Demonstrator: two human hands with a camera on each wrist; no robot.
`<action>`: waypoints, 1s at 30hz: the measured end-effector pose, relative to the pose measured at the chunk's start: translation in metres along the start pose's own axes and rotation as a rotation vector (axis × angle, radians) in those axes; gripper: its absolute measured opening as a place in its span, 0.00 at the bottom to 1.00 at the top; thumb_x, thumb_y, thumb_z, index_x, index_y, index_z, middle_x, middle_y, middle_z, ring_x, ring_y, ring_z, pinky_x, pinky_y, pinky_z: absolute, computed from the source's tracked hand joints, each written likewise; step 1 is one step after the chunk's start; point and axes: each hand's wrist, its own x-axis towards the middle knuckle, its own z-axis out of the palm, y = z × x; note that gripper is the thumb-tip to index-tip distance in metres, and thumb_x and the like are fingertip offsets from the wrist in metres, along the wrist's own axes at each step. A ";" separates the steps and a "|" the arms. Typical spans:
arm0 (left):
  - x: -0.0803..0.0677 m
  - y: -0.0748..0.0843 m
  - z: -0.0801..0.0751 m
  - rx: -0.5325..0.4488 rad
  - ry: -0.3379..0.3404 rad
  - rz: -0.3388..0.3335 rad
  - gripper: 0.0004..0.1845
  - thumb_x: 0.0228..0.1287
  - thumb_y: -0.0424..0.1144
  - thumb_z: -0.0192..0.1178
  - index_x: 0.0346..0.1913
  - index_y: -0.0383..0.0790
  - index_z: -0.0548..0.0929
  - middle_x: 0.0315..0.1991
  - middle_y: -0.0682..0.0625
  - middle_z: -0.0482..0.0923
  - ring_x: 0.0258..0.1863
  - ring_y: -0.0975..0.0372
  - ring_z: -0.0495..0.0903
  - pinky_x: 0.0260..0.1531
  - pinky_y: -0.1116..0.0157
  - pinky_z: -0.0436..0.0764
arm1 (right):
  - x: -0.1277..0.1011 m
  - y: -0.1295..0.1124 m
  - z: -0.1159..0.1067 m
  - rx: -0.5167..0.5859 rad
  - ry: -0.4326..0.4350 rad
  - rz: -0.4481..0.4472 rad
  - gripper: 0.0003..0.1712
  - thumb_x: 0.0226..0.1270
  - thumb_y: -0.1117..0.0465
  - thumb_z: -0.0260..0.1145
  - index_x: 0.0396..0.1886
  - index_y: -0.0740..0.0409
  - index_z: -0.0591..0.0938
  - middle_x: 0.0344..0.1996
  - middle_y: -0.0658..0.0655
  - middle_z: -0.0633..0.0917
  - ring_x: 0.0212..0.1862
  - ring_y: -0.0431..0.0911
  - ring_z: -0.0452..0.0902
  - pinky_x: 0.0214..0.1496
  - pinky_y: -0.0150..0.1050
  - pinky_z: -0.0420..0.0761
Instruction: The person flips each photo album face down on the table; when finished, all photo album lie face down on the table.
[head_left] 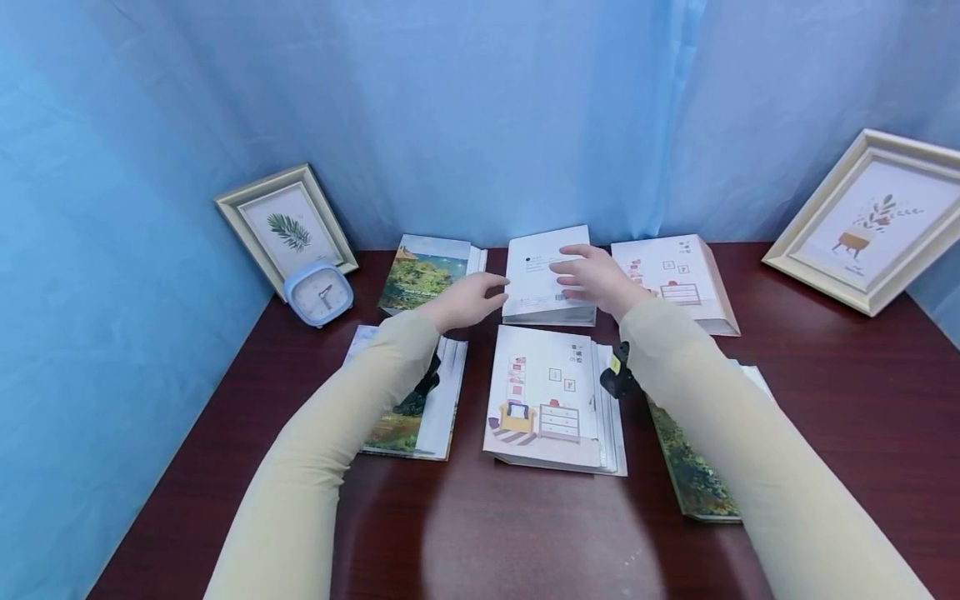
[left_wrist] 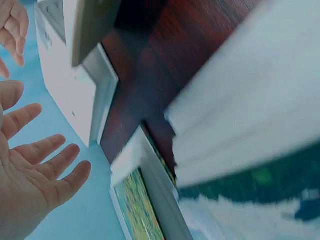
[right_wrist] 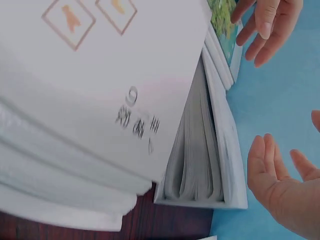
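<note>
From the head view I have six books on the counter in two rows. The white book, back cover up, sits in the middle of the far row, between my left hand and my right hand. I judge the arranging well along: the other five books lie flat, and this white one seems to be the one being seated, so squaring it up looks like what is left. My left fingers are straight and loose, tips at or just beside the book's left edge; I cannot tell if they press it. My right fingers lie spread over its right side and appear to rest on the cover, gripping nothing.

From the left wrist view, my left hand is open, palm up-turned, fingers spread and empty, the white book just beyond the tips, apart.

From the right wrist view, my right hand is relaxed and empty beside the book's page edge; the left hand hangs open past it.
</note>
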 end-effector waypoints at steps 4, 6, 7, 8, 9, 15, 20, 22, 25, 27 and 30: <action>-0.005 -0.011 -0.007 -0.014 0.020 -0.027 0.24 0.75 0.45 0.44 0.69 0.40 0.65 0.69 0.44 0.64 0.70 0.54 0.61 0.68 0.57 0.62 | -0.001 -0.002 0.007 -0.017 -0.006 -0.020 0.38 0.71 0.54 0.57 0.75 0.55 0.53 0.72 0.61 0.59 0.69 0.54 0.63 0.67 0.46 0.68; -0.007 -0.017 -0.009 -0.025 0.027 -0.037 0.24 0.75 0.45 0.45 0.69 0.41 0.65 0.69 0.44 0.63 0.70 0.53 0.60 0.68 0.56 0.61 | -0.001 -0.002 0.010 -0.025 -0.010 -0.027 0.39 0.71 0.52 0.58 0.75 0.54 0.53 0.72 0.61 0.59 0.69 0.54 0.63 0.67 0.46 0.68; -0.008 -0.021 -0.011 -0.032 0.027 -0.041 0.24 0.75 0.45 0.44 0.70 0.40 0.65 0.70 0.43 0.63 0.71 0.53 0.59 0.68 0.56 0.61 | 0.000 -0.002 0.012 -0.024 -0.012 -0.031 0.39 0.70 0.52 0.58 0.75 0.55 0.53 0.72 0.61 0.60 0.69 0.54 0.63 0.67 0.46 0.68; -0.009 -0.024 -0.012 -0.037 0.029 -0.042 0.24 0.75 0.45 0.44 0.70 0.40 0.65 0.70 0.43 0.62 0.71 0.53 0.59 0.68 0.55 0.61 | 0.000 -0.001 0.014 -0.021 -0.015 -0.033 0.40 0.70 0.52 0.59 0.75 0.54 0.53 0.72 0.61 0.60 0.69 0.54 0.63 0.67 0.46 0.68; -0.010 -0.027 -0.013 -0.040 0.031 -0.042 0.25 0.75 0.44 0.44 0.70 0.39 0.64 0.70 0.42 0.62 0.71 0.52 0.59 0.68 0.55 0.61 | 0.000 -0.001 0.016 -0.016 -0.021 -0.036 0.40 0.70 0.52 0.59 0.75 0.55 0.53 0.72 0.61 0.59 0.69 0.54 0.63 0.67 0.46 0.68; -0.019 -0.044 -0.021 -0.064 0.041 -0.060 0.25 0.75 0.43 0.44 0.71 0.37 0.62 0.71 0.41 0.60 0.71 0.51 0.58 0.68 0.54 0.61 | 0.000 0.000 0.024 -0.001 -0.050 -0.056 0.40 0.69 0.51 0.60 0.74 0.54 0.54 0.71 0.60 0.61 0.69 0.54 0.63 0.67 0.46 0.69; -0.027 -0.060 -0.028 -0.064 0.071 -0.100 0.28 0.75 0.46 0.46 0.72 0.37 0.60 0.72 0.40 0.57 0.71 0.49 0.56 0.68 0.51 0.60 | 0.000 0.000 0.034 0.002 -0.084 -0.054 0.41 0.68 0.49 0.60 0.74 0.53 0.53 0.71 0.59 0.61 0.69 0.54 0.62 0.67 0.47 0.68; -0.030 -0.066 -0.030 -0.077 0.089 -0.122 0.29 0.74 0.47 0.47 0.72 0.37 0.59 0.72 0.40 0.56 0.72 0.48 0.55 0.68 0.50 0.59 | 0.001 0.000 0.039 0.006 -0.098 -0.051 0.42 0.68 0.48 0.61 0.75 0.53 0.53 0.72 0.59 0.59 0.70 0.54 0.61 0.67 0.47 0.68; -0.034 -0.075 -0.034 -0.117 0.125 -0.159 0.30 0.73 0.46 0.48 0.72 0.37 0.58 0.73 0.39 0.54 0.72 0.47 0.53 0.67 0.48 0.59 | 0.004 0.001 0.048 0.013 -0.112 -0.045 0.44 0.67 0.47 0.62 0.75 0.53 0.52 0.73 0.60 0.57 0.70 0.55 0.59 0.67 0.48 0.68; -0.036 -0.079 -0.036 -0.153 0.153 -0.185 0.31 0.73 0.46 0.48 0.73 0.37 0.57 0.73 0.38 0.52 0.72 0.47 0.52 0.67 0.48 0.59 | 0.007 0.002 0.053 0.028 -0.120 -0.040 0.45 0.66 0.48 0.62 0.75 0.53 0.51 0.73 0.60 0.55 0.71 0.56 0.58 0.67 0.48 0.67; -0.039 -0.087 -0.039 -0.196 0.198 -0.224 0.31 0.73 0.47 0.48 0.73 0.39 0.57 0.74 0.38 0.49 0.73 0.47 0.49 0.68 0.47 0.58 | 0.009 0.003 0.061 0.053 -0.130 -0.036 0.45 0.66 0.49 0.62 0.76 0.53 0.50 0.74 0.60 0.54 0.71 0.56 0.57 0.68 0.48 0.67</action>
